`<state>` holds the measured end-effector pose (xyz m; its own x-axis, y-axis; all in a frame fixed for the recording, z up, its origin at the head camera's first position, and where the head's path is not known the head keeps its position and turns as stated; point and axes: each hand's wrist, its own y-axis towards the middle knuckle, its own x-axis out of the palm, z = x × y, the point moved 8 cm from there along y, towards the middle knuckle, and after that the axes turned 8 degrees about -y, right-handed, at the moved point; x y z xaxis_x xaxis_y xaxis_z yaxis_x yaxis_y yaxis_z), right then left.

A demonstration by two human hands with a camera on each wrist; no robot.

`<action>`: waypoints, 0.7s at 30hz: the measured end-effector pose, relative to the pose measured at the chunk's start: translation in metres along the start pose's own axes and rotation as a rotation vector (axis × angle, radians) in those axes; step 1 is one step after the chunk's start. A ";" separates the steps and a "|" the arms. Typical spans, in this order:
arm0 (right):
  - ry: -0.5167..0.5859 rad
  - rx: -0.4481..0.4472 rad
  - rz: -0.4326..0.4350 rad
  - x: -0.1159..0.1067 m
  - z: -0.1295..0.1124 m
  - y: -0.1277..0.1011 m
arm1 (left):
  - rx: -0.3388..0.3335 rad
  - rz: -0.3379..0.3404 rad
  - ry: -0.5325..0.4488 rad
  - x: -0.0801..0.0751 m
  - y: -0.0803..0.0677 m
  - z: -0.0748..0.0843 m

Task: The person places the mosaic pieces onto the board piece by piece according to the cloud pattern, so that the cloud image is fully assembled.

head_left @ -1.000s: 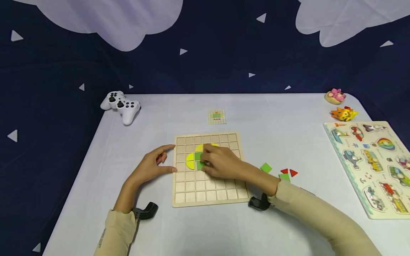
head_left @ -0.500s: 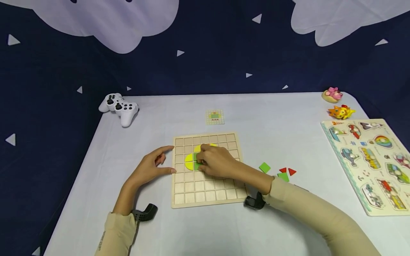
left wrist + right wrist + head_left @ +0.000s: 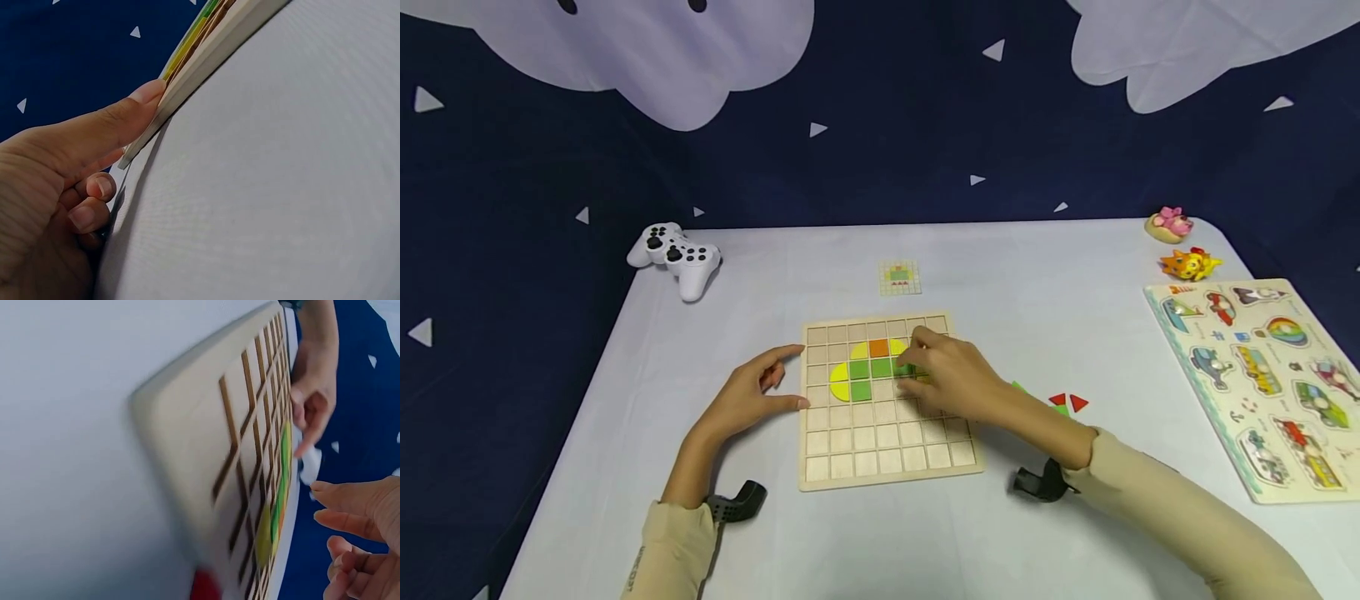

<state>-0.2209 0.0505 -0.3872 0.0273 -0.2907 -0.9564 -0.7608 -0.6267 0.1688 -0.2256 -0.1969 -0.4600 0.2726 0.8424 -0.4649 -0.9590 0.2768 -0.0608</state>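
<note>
1. Nearest, the left hand (image 3: 751, 393) braces the wooden grid board (image 3: 887, 454) at its left edge, thumb pressed flat to the rim, the other fingers loosely curled and holding nothing.
2. Next, the right hand (image 3: 951, 377) hovers over the board's right half, fingers relaxed beside the green tiles (image 3: 871, 369); whether it holds one I cannot tell.
3. Farther right lie loose red triangles (image 3: 1069, 402).
4. Farthest, a small pattern card (image 3: 899, 277) and a white game controller (image 3: 675, 252).
</note>
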 end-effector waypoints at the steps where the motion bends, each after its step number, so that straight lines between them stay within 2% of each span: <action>1: -0.002 0.011 0.007 -0.003 0.006 -0.005 | -0.001 0.001 0.000 0.000 0.000 0.000; 11: -0.080 0.113 0.041 -0.020 0.060 -0.063 | 0.014 -0.006 -0.007 0.001 0.002 0.001; 21: -0.144 0.165 -0.015 -0.027 0.084 -0.099 | -0.004 -0.007 -0.006 -0.001 -0.001 0.002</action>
<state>-0.2013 0.1811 -0.3983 -0.0445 -0.1685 -0.9847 -0.8574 -0.4995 0.1242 -0.2245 -0.1971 -0.4574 0.2795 0.8432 -0.4593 -0.9575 0.2805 -0.0676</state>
